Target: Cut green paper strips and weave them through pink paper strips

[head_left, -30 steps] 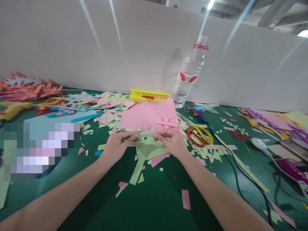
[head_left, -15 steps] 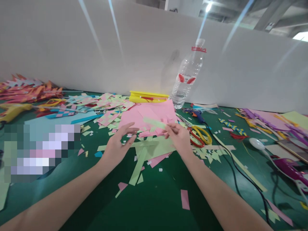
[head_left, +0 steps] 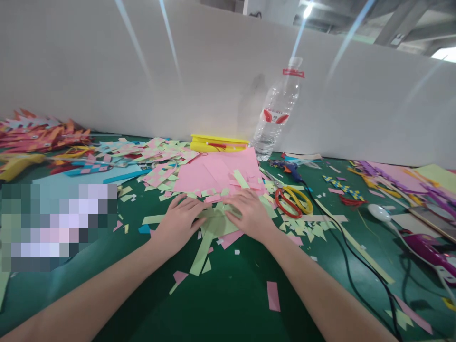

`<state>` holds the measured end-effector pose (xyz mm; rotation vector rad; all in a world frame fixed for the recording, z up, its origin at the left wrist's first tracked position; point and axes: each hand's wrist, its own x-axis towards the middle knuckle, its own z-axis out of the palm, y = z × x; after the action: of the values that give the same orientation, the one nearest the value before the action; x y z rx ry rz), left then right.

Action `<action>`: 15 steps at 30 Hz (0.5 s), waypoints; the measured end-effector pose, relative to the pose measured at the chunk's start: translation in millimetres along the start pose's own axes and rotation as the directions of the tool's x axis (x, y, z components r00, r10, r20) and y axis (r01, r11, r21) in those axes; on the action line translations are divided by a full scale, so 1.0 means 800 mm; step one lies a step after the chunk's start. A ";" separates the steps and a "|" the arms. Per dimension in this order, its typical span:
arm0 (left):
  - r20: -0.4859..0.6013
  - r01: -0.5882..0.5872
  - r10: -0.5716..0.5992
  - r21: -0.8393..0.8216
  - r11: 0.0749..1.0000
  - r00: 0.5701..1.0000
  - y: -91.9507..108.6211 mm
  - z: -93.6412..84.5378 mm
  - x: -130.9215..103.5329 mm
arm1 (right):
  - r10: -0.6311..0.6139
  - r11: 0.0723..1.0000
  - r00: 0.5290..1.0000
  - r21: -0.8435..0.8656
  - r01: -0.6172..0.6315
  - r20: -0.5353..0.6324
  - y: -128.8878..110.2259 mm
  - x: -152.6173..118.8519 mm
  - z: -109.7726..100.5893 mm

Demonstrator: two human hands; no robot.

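My left hand (head_left: 183,221) lies low over the pile of paper, fingers stretched forward and thumb apart. Opposite it, my right hand (head_left: 248,214) is also open, its fingers spread on the light green paper (head_left: 218,223). The fingertips of both come close together near the top of that paper; whether they touch a small piece there is hard to tell. A loose light green strip (head_left: 241,178) rests on the pink sheet (head_left: 228,166) just beyond my right hand. Another green strip (head_left: 201,254) slants down toward me.
Red-and-yellow-handled scissors (head_left: 292,200) lie right of my right hand. A clear bottle (head_left: 276,114) leans against the white partition (head_left: 142,71). Several paper scraps (head_left: 162,152) cover the back left. A purple glue gun (head_left: 427,249) and black cable (head_left: 351,244) are at right.
My right hand has let go of the light green strip, which now lies on the pink sheet. Both hands have come down and closer together onto the green paper.
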<state>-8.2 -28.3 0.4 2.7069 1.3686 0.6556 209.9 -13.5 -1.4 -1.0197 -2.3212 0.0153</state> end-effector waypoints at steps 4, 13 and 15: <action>0.004 0.018 -0.018 -0.009 1.000 1.000 -0.004 0.000 0.002 | -0.025 1.000 0.995 -0.004 0.025 0.099 0.000 0.000 0.004; -0.020 0.089 -0.090 -0.021 0.996 0.996 -0.004 -0.004 0.003 | 0.158 0.960 0.987 0.228 -0.160 0.028 -0.007 0.005 -0.001; -0.059 0.108 -0.107 0.006 0.994 0.992 -0.005 -0.009 0.003 | 0.299 0.906 0.954 0.323 -0.274 -0.028 -0.004 0.005 -0.005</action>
<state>-12.7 -24.8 7.3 2.6184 1.5226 0.7269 207.3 -13.8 4.8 -1.1598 -1.9960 0.4445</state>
